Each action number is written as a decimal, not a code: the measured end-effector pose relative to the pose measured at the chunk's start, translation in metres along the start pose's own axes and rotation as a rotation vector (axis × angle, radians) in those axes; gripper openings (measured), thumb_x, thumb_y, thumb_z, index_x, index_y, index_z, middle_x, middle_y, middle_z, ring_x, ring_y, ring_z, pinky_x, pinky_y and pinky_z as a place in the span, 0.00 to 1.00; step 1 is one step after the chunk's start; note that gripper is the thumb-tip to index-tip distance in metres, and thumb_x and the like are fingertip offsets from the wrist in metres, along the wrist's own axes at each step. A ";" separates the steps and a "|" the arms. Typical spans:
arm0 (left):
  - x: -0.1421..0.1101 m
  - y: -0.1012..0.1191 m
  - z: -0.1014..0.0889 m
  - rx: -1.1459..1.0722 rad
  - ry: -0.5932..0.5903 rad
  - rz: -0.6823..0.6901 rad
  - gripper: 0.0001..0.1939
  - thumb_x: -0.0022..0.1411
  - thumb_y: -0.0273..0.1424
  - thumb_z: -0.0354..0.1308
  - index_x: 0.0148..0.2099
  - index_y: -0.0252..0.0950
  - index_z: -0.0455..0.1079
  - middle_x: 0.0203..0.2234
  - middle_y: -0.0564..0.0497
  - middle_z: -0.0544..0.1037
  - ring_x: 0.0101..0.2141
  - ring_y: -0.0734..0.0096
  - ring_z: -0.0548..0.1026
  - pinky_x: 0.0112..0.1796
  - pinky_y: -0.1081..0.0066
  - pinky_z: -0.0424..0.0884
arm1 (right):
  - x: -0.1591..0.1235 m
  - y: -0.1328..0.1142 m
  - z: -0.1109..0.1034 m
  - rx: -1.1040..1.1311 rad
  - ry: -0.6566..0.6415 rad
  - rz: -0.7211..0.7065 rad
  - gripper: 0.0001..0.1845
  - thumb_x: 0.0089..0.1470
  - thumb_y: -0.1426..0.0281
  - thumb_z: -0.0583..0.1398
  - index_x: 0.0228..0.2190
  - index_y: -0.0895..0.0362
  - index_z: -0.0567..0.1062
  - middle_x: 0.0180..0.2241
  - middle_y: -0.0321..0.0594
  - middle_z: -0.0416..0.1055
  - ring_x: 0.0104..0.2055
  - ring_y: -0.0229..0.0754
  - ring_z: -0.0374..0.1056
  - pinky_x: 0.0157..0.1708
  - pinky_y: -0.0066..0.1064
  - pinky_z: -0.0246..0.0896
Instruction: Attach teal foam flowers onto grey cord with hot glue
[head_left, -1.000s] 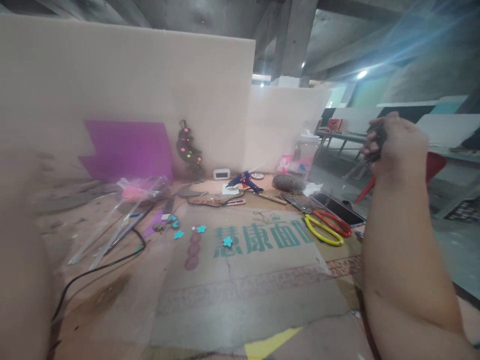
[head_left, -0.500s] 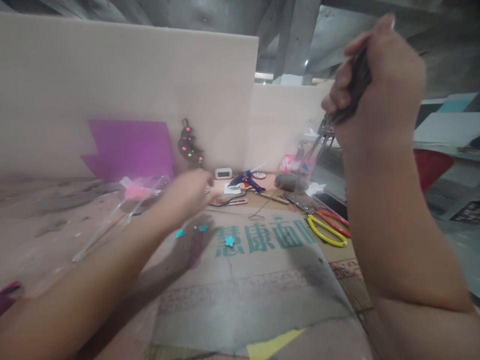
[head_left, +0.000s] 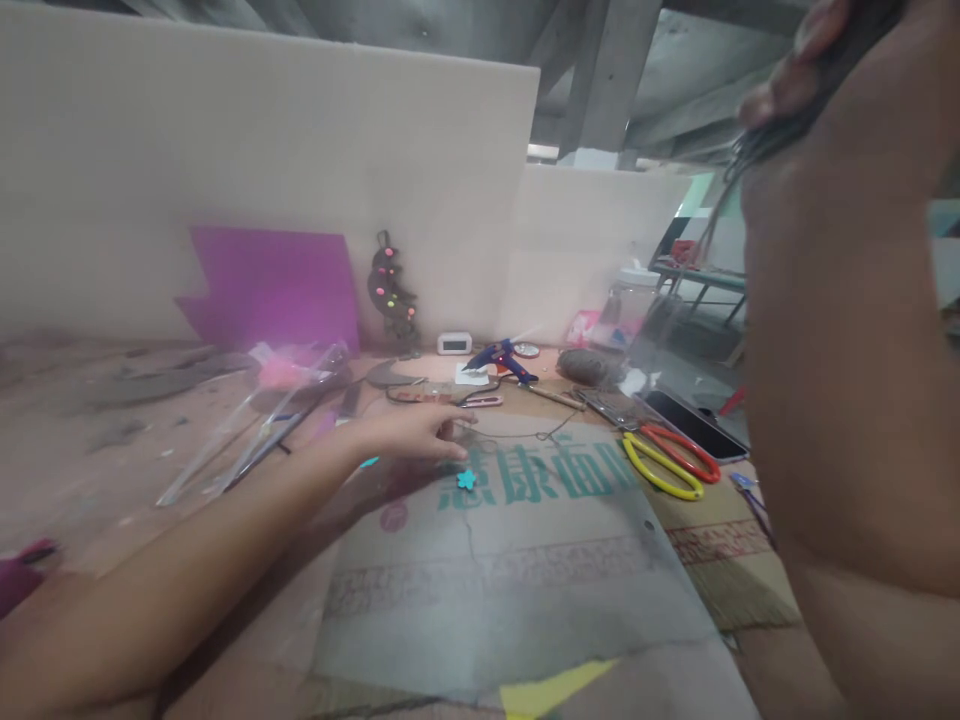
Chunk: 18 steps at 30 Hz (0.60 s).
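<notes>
With my raised right hand (head_left: 885, 130) clenched round a dark grey stringy bundle (head_left: 832, 85), I judge this a reaching step, calling next for a light pinch on the thin dark strand (head_left: 541, 436) just beside my left hand (head_left: 420, 432), whose grip I cannot tell.

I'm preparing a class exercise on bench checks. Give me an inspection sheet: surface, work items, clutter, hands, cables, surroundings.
Surface: pinkish table; clear sheet overlapping printed cardboard.
Work items: turquoise flower near the left hand; another partly hidden by the left arm.
Clutter: red-and-yellow-handled scissors, phone, glue gun.
Left hand: thumb and forefinger apart; grip on anything unclear.
Right hand: raised, closed around a dark bundle, partly out of frame.
Cables: black cord near the glue gun.
Surroundings: purple sheet before a pale panel; another table beyond, right.
</notes>
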<state>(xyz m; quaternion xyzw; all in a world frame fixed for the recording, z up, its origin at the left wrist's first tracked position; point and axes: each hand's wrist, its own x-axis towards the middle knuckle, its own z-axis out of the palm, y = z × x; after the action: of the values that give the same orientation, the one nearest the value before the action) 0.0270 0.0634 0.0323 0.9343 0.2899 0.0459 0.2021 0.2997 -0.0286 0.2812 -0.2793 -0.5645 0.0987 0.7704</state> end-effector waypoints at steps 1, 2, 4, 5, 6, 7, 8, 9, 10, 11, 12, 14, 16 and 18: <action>0.001 -0.002 0.003 0.017 0.008 0.003 0.29 0.59 0.46 0.59 0.60 0.40 0.68 0.33 0.51 0.77 0.31 0.65 0.74 0.31 0.72 0.66 | 0.002 0.010 -0.001 0.000 0.106 -0.075 0.27 0.69 0.71 0.37 0.22 0.54 0.63 0.15 0.26 0.53 0.12 0.26 0.49 0.14 0.23 0.42; 0.003 -0.002 0.008 0.036 0.029 0.008 0.27 0.59 0.44 0.59 0.59 0.40 0.69 0.34 0.50 0.77 0.33 0.64 0.75 0.33 0.71 0.66 | 0.003 0.021 -0.001 -0.016 0.174 -0.092 0.27 0.70 0.70 0.39 0.21 0.55 0.64 0.15 0.27 0.54 0.12 0.28 0.49 0.14 0.26 0.41; 0.008 -0.001 0.020 0.074 0.097 0.016 0.19 0.62 0.40 0.55 0.52 0.38 0.73 0.39 0.46 0.76 0.38 0.61 0.74 0.38 0.68 0.67 | 0.005 0.048 0.000 -0.070 0.182 -0.025 0.23 0.68 0.69 0.43 0.22 0.55 0.64 0.16 0.28 0.54 0.13 0.30 0.46 0.14 0.26 0.40; 0.011 0.000 0.026 0.090 0.132 0.022 0.15 0.64 0.38 0.53 0.47 0.37 0.74 0.42 0.45 0.75 0.41 0.60 0.74 0.41 0.67 0.67 | 0.005 0.064 -0.001 -0.131 0.171 0.020 0.21 0.67 0.67 0.44 0.22 0.54 0.62 0.17 0.28 0.53 0.14 0.30 0.44 0.15 0.26 0.40; 0.013 0.001 0.030 0.103 0.161 0.029 0.13 0.65 0.36 0.52 0.43 0.36 0.74 0.44 0.44 0.74 0.43 0.59 0.73 0.44 0.66 0.67 | 0.004 0.081 -0.002 -0.175 0.159 0.046 0.19 0.66 0.68 0.45 0.22 0.53 0.62 0.17 0.28 0.53 0.15 0.31 0.44 0.15 0.27 0.39; 0.015 0.002 0.033 0.111 0.182 0.036 0.12 0.65 0.35 0.51 0.40 0.36 0.73 0.45 0.43 0.74 0.45 0.59 0.73 0.45 0.66 0.66 | 0.000 0.099 -0.004 -0.234 0.128 0.062 0.18 0.65 0.67 0.47 0.23 0.53 0.62 0.18 0.28 0.53 0.16 0.32 0.44 0.15 0.28 0.39; 0.016 0.003 0.034 0.114 0.195 0.039 0.11 0.65 0.34 0.50 0.38 0.36 0.72 0.44 0.44 0.74 0.44 0.60 0.73 0.45 0.66 0.66 | -0.005 0.117 -0.008 -0.444 0.068 0.055 0.19 0.66 0.63 0.45 0.24 0.52 0.62 0.19 0.29 0.53 0.16 0.33 0.46 0.16 0.28 0.42; 0.016 0.004 0.032 0.113 0.210 0.034 0.10 0.65 0.33 0.50 0.37 0.36 0.71 0.42 0.45 0.75 0.43 0.61 0.73 0.43 0.67 0.67 | -0.013 0.136 -0.012 -0.526 0.018 0.083 0.19 0.66 0.62 0.45 0.25 0.53 0.64 0.19 0.30 0.54 0.17 0.34 0.49 0.17 0.29 0.45; 0.015 0.006 0.028 0.111 0.227 0.020 0.10 0.65 0.33 0.49 0.38 0.37 0.70 0.38 0.46 0.76 0.40 0.62 0.74 0.41 0.68 0.67 | -0.022 0.154 -0.017 -0.619 -0.070 0.136 0.19 0.66 0.63 0.46 0.25 0.54 0.66 0.19 0.31 0.57 0.19 0.35 0.54 0.19 0.29 0.50; 0.014 0.007 0.022 0.106 0.251 -0.006 0.11 0.67 0.34 0.47 0.38 0.37 0.70 0.34 0.48 0.77 0.36 0.63 0.74 0.37 0.68 0.67 | -0.033 0.171 -0.023 -0.714 -0.186 0.200 0.18 0.65 0.64 0.50 0.25 0.56 0.69 0.21 0.33 0.61 0.23 0.36 0.59 0.23 0.29 0.56; 0.011 0.009 0.013 0.105 0.290 -0.038 0.13 0.68 0.35 0.45 0.39 0.37 0.69 0.31 0.48 0.76 0.33 0.63 0.74 0.35 0.68 0.66 | -0.045 0.188 -0.028 -0.771 -0.262 0.244 0.15 0.63 0.66 0.53 0.27 0.57 0.72 0.23 0.35 0.65 0.27 0.37 0.64 0.28 0.30 0.61; 0.003 0.012 -0.007 0.110 0.364 -0.078 0.15 0.69 0.39 0.44 0.39 0.37 0.68 0.30 0.49 0.76 0.32 0.63 0.73 0.34 0.68 0.64 | -0.069 0.216 -0.037 -0.868 -0.403 0.342 0.10 0.62 0.66 0.58 0.35 0.60 0.75 0.33 0.39 0.73 0.37 0.40 0.70 0.38 0.34 0.67; -0.008 0.013 -0.027 0.091 0.445 -0.111 0.16 0.68 0.42 0.46 0.39 0.37 0.69 0.31 0.50 0.76 0.33 0.63 0.73 0.33 0.68 0.63 | -0.090 0.235 -0.044 -0.948 -0.501 0.435 0.15 0.63 0.63 0.58 0.48 0.58 0.73 0.48 0.44 0.71 0.46 0.43 0.71 0.45 0.41 0.70; -0.017 0.014 -0.043 0.019 0.531 -0.144 0.17 0.67 0.45 0.48 0.41 0.38 0.70 0.31 0.51 0.77 0.32 0.64 0.73 0.32 0.69 0.63 | -0.103 0.244 -0.047 -1.009 -0.561 0.510 0.18 0.63 0.63 0.59 0.52 0.57 0.71 0.53 0.45 0.69 0.49 0.44 0.70 0.47 0.43 0.69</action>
<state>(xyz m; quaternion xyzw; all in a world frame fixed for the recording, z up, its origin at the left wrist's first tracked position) 0.0110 0.0587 0.0778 0.8685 0.3987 0.2720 0.1131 0.3479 0.1097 0.0550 -0.6976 -0.6378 0.0704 0.3188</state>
